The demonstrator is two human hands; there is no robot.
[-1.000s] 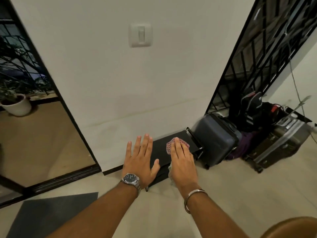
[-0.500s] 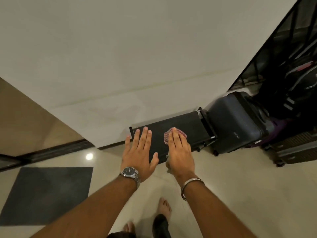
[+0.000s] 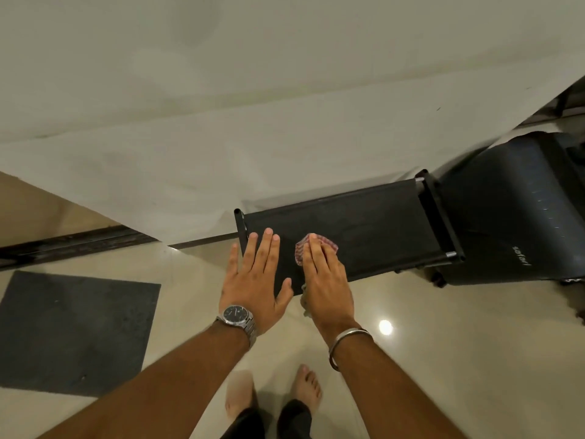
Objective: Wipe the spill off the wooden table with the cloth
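A low dark table (image 3: 373, 229) stands on the floor against the pale wall. My right hand (image 3: 326, 280) lies flat over a red-and-white checked cloth (image 3: 329, 245), whose far edge shows past my fingertips and whose near end hangs below my palm. My left hand (image 3: 256, 280), with a wristwatch, is spread flat with fingers apart over the table's near left corner and holds nothing. No spill is visible on the dark top.
A dark grey suitcase (image 3: 519, 217) lies right beside the table's right end. A dark floor mat (image 3: 72, 331) lies at the left on the beige tiled floor. My bare feet (image 3: 272, 394) stand below the hands. The wall runs close behind the table.
The view has tilted downward, so the wall switch and doorway are gone and my feet appear. Both hands keep the same pose over the table, the right still on the cloth.
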